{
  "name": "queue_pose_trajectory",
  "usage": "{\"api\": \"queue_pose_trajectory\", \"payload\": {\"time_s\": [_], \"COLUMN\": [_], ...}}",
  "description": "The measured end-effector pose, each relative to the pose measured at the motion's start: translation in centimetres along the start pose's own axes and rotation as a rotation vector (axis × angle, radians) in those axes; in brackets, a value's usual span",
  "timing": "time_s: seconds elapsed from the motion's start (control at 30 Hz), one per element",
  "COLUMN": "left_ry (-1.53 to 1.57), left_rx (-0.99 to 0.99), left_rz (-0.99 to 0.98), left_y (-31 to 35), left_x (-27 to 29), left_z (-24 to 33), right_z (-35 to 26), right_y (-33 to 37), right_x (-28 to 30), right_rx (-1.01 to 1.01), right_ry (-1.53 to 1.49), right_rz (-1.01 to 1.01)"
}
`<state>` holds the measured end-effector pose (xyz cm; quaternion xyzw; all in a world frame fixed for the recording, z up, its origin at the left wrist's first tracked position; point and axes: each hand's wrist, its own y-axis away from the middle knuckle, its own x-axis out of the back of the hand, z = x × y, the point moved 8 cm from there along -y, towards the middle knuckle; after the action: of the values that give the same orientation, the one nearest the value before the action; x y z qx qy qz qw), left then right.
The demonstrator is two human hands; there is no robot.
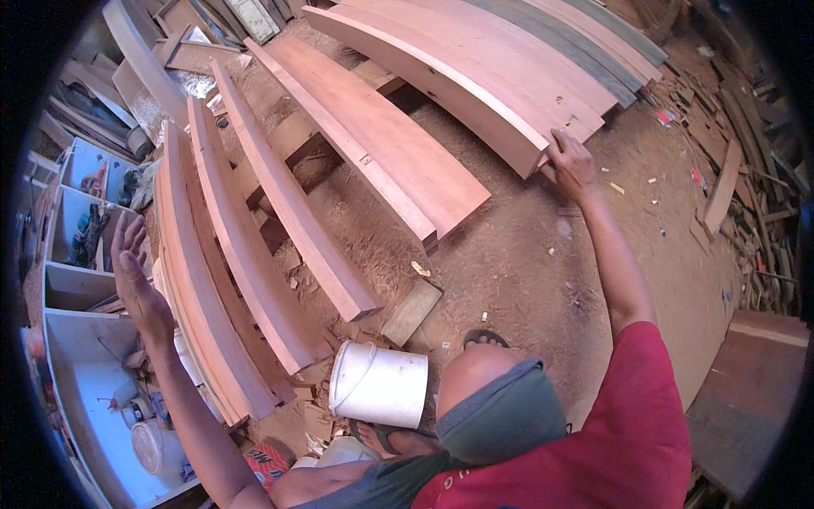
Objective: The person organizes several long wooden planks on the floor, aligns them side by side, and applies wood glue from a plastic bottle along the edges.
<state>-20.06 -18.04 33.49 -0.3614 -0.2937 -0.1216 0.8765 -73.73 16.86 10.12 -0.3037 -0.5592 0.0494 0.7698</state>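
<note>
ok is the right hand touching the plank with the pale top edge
Touching: the head view shows the right hand curled against the near end of the plank, no gap visible.

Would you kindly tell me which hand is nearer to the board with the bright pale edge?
Right. The right hand is on the near end of the pale-edged board; the left hand is well away from it, raised at the picture's left side.
</note>
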Motion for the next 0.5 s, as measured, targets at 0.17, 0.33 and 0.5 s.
{"api": "queue_pose_trajectory", "payload": {"time_s": [0.17,0.33,0.5], "left_ry": [-0.007,-0.005,0.015], "left_rx": [0.006,0.012,0.011], "left_rz": [-0.006,0.0,0.004], "left_y": [0.5,0.6,0.6], "left_x": [1.1,1.7,1.2], "left_z": [-1.4,-2.1,-2.1], "right_z": [1.7,7.1,10.3], "right_y": [-1.3,-2.1,-1.6], "right_x": [-0.6,-1.0,-0.8], "right_rx": [-0.142,-0.49,-0.553], "right_ry": [-0.195,-0.37,-0.297], "right_rz": [-0.106,-0.076,0.013]}}
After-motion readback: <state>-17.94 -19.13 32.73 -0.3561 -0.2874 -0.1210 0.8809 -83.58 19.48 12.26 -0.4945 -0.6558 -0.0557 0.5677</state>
